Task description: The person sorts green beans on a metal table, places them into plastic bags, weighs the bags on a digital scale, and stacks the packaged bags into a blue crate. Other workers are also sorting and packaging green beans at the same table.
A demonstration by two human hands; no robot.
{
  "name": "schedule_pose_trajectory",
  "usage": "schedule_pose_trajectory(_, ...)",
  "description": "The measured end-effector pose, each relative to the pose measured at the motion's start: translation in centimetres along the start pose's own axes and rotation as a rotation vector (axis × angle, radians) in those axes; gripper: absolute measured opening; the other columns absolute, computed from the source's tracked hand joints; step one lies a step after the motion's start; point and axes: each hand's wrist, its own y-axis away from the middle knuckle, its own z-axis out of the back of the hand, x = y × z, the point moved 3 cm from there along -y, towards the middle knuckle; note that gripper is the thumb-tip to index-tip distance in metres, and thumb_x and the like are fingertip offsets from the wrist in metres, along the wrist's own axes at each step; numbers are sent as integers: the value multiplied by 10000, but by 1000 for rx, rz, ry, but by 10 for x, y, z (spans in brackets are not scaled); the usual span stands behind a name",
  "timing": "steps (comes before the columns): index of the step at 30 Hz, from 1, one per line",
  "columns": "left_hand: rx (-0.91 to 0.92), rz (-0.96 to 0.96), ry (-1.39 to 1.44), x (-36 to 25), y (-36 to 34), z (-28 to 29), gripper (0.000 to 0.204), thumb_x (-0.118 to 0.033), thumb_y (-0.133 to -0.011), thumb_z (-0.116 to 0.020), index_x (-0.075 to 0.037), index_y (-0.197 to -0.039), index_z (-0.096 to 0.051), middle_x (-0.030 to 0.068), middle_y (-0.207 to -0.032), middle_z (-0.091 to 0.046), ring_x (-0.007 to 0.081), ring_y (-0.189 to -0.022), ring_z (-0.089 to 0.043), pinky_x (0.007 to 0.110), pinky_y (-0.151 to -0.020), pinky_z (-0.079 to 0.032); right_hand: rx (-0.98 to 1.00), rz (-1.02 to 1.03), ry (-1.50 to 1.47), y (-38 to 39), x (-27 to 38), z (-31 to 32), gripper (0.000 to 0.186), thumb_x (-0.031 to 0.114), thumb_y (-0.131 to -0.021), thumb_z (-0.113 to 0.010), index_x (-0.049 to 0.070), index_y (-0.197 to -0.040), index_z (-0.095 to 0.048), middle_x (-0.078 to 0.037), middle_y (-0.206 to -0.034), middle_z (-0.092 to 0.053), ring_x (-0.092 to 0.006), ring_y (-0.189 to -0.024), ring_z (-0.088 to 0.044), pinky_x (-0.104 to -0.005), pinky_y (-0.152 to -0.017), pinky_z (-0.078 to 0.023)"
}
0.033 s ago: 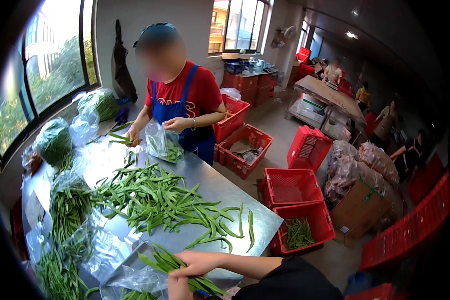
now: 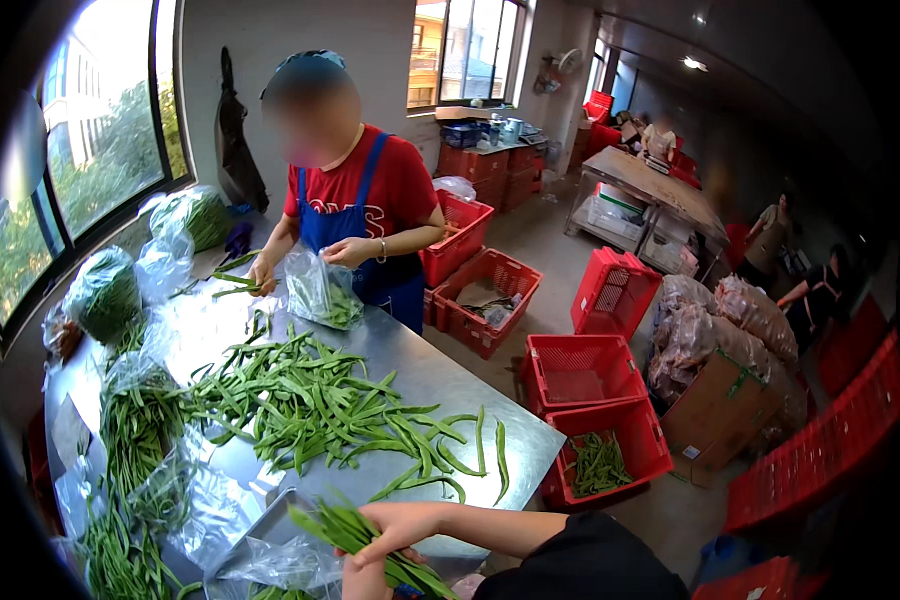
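A bunch of flat green beans (image 2: 345, 530) is in my two hands at the table's near edge. My right hand (image 2: 402, 527) is wrapped over the middle of the bunch. My left hand (image 2: 366, 578) closes round it from below, partly cut off by the lower edge. Just left of them lies a clear plastic bag (image 2: 280, 562) with some beans, on a metal tray (image 2: 260, 528). Beyond my hands a loose heap of flat green beans (image 2: 300, 400) spreads over the steel table (image 2: 500, 400).
Across the table a person in a blue apron (image 2: 345, 220) holds a bag of beans (image 2: 322, 290). Thin long beans (image 2: 135, 430) and filled bags (image 2: 110, 290) line the left side. Red crates (image 2: 582, 370) stand on the floor at right, one holding beans (image 2: 598, 462).
My hands and the bunch have shifted slightly to the right, with the bunch still gripped. The whole view has turned a little. The person opposite keeps nearly the same pose.
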Motion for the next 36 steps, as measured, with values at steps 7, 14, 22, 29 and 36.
schedule_pose_trajectory(7,242,73,61,30,-8,7,195,-125,-861,-570,10,-1000,-553,124,-843,-628,243,-844,-629,347,-746,-502,-99,-26,-388,4,-24,3,329,269,-810,-646,30,-1013,-547,-21,-906,-609,-59,-593,-555,-203,-399,-429)
schedule_pose_trajectory(14,369,128,222,9,-5,-28,166,-91,-828,-617,-30,-863,-467,58,-645,-476,201,-556,-513,374,-554,-465,-423,20,-437,-20,-59,14,297,166,-732,-725,-17,-929,-600,-85,-862,-635,-151,-761,-619,-269,-706,-491)
schedule_pose_trajectory(22,267,202,392,14,1,-27,139,-106,-842,-597,-51,-850,-470,38,-679,-476,159,-584,-517,346,-595,-469,-651,258,-773,-66,-86,86,328,247,-880,-596,63,-1116,-461,-94,-1010,-605,-182,-877,-611,-293,-763,-480)
schedule_pose_trajectory(29,74,-9,546,-24,-2,6,120,-122,-850,-565,-61,-863,-463,38,-686,-444,175,-612,-503,387,-651,-479,-1068,143,548,-143,-130,179,255,250,-787,-678,21,-864,-595,-96,-837,-646,-213,-738,-623,-326,-649,-490)
schedule_pose_trajectory(36,53,-46,661,-31,-5,19,117,-108,-858,-563,-49,-896,-470,58,-697,-492,211,-637,-561,391,-676,-499,-986,28,791,-181,-147,190,159,201,-796,-631,48,-839,-627,-74,-741,-637,-199,-564,-546,-329,-530,-437)
